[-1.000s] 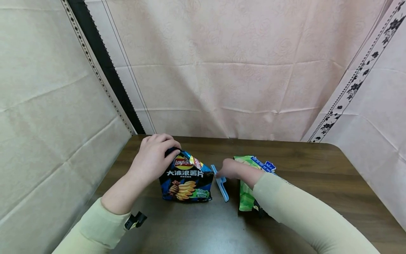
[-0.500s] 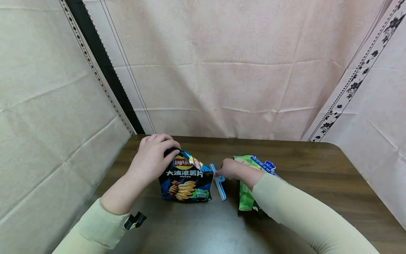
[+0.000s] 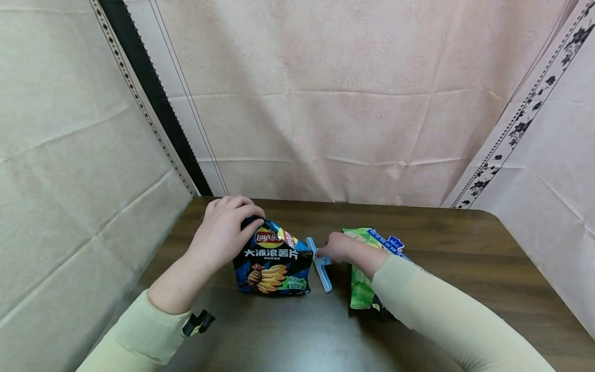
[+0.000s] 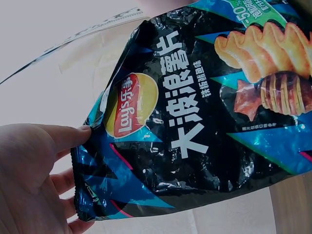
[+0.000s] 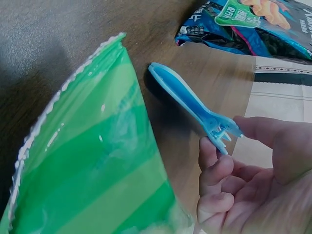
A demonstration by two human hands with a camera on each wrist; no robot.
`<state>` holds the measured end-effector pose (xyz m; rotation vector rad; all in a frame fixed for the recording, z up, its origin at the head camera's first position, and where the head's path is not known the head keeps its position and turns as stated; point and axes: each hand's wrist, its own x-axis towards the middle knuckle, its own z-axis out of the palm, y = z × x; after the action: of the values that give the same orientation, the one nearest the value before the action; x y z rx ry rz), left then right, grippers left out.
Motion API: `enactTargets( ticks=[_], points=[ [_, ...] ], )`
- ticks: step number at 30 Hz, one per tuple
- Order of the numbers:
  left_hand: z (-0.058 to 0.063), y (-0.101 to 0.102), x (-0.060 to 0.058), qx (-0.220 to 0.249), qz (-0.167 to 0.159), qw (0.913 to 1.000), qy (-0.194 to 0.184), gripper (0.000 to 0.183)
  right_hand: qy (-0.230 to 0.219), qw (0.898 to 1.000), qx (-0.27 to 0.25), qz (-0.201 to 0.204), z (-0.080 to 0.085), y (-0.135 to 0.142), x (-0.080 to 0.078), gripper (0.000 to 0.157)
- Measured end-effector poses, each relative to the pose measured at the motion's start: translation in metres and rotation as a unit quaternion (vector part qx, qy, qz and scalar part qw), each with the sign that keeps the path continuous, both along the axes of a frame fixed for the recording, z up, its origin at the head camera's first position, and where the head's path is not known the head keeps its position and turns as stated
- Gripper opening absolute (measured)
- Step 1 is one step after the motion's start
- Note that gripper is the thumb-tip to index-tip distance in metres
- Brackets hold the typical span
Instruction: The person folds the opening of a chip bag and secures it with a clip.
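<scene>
My left hand [image 3: 225,227] pinches the upper left corner of a black and blue Lay's chip bag [image 3: 274,263], which stands upright on the table. In the left wrist view the thumb lies on the front of the bag's top edge [image 4: 92,170], with fingers behind it. Just right of the bag, my right hand [image 3: 344,247] holds a light blue bag clip [image 3: 323,274]. The right wrist view shows thumb and fingertips pinching one end of the clip [image 5: 183,92], apart from either bag.
Partly under my right forearm, a green snack bag [image 3: 360,289] stands with a darker blue clip [image 3: 386,241] along its edge. Pale cloth [image 3: 325,103] hangs behind the brown wooden table [image 3: 446,232] and at both sides.
The light blue clip has shifted slightly left and up, closer to the chip bag, and tilts a little differently. My left hand and both bags have stayed in place.
</scene>
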<state>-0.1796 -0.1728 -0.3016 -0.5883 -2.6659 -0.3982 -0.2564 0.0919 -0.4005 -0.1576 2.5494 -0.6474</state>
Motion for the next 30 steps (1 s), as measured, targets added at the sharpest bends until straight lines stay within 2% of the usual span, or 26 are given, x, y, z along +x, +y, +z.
enactTargets(
  ticks=[7, 13, 21, 30],
  points=[
    [0.000, 0.000, 0.000, 0.002, -0.001, 1.0000, 0.000, 0.014, 0.030, 0.999, -0.027, -0.001, 0.004, 0.004, 0.006, 0.035],
    [-0.001, 0.000, 0.000, 0.005, -0.001, 1.0000, -0.005, 0.014, 0.090, 0.995, -0.041, 0.005, 0.009, 0.008, 0.015, 0.036],
    [0.000, 0.000, 0.000, 0.002, -0.005, 1.0000, 0.000, 0.013, 0.132, 0.986, -0.096, -0.044, 0.018, 0.019, 0.028, 0.035],
    [0.000, 0.000, 0.000, -0.004, -0.005, 1.0000, -0.001, 0.013, 0.157, 0.977, -0.137, -0.051, 0.023, 0.031, 0.035, 0.034]
  ],
)
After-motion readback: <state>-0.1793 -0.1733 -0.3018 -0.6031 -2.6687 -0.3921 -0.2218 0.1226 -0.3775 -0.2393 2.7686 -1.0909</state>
